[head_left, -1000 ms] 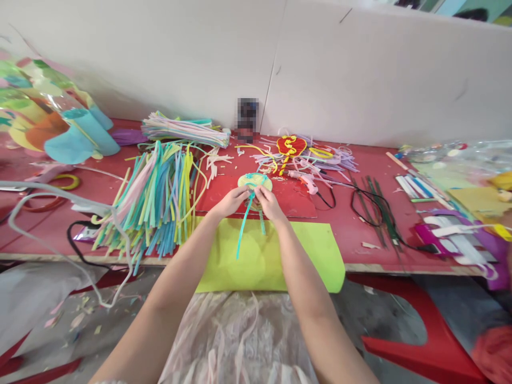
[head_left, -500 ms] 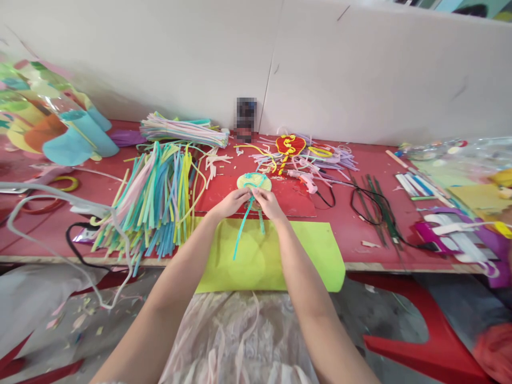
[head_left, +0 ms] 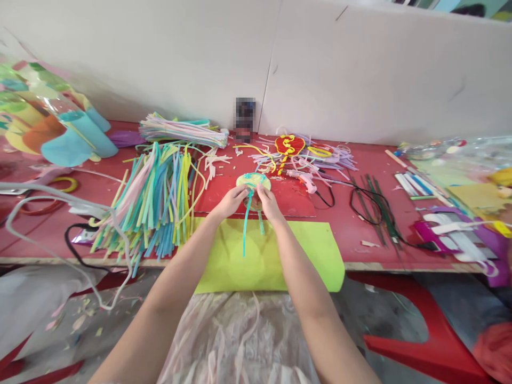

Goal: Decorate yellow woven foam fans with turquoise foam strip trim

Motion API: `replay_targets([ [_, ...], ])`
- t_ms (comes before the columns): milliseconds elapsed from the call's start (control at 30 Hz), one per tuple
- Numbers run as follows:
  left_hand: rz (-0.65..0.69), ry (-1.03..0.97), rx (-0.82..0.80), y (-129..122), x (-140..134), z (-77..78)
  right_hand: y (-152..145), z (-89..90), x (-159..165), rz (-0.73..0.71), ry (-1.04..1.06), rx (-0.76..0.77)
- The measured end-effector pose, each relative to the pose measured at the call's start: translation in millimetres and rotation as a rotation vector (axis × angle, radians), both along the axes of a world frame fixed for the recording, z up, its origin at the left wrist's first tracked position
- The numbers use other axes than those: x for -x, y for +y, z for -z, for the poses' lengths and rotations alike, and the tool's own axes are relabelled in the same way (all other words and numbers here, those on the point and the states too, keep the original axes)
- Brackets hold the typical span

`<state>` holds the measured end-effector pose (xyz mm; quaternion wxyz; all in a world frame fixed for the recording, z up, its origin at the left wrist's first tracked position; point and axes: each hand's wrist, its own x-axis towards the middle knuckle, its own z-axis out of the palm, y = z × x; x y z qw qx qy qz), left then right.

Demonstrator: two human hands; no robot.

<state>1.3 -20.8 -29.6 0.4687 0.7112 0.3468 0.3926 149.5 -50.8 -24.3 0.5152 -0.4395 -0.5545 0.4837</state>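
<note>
In the middle of the table, both my hands are at a round pale-yellow disc (head_left: 253, 180) trimmed with turquoise. My left hand (head_left: 232, 202) grips its left lower edge with thumb and fingers together. From the other side, my right hand (head_left: 269, 201) pinches the lower right edge. Between the hands, a turquoise pipe cleaner (head_left: 245, 229) hangs from the disc's front, its free end pointing down toward me. A shorter greenish strip (head_left: 261, 222) sticks out below the disc, near my right wrist. My fingertips partly hide where the pipe cleaner meets the disc.
Lime-green sheet (head_left: 308, 256) overhangs the table's front edge. Left are a pile of coloured pipe cleaners (head_left: 160, 202) and a white cable (head_left: 120, 229). A pink glue gun (head_left: 307, 181) lies right of the disc, its black cord beyond. A red-and-yellow craft piece (head_left: 290, 145) lies behind.
The pipe cleaner's hanging end has swung right, from slanting leftward to nearly straight down. My fingertips have moved slightly apart at the disc.
</note>
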Motion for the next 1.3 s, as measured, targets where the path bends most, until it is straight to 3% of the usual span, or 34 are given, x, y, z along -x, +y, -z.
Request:
replay_targets([
  [300,-0.097,-0.064,-0.044,5.6,2.7,4.2,1.4,0.0,0.5,-0.100,0.015,-0.039],
  [567,-0.108,-0.026,-0.071,-0.3,-0.9,-2.5,2.8,-0.3,-3.6,-0.057,0.016,0.019],
  [1300,-0.225,-0.049,-0.079,-2.8,-6.4,0.9,-0.1,5.2,8.9,0.084,-0.080,-0.099],
])
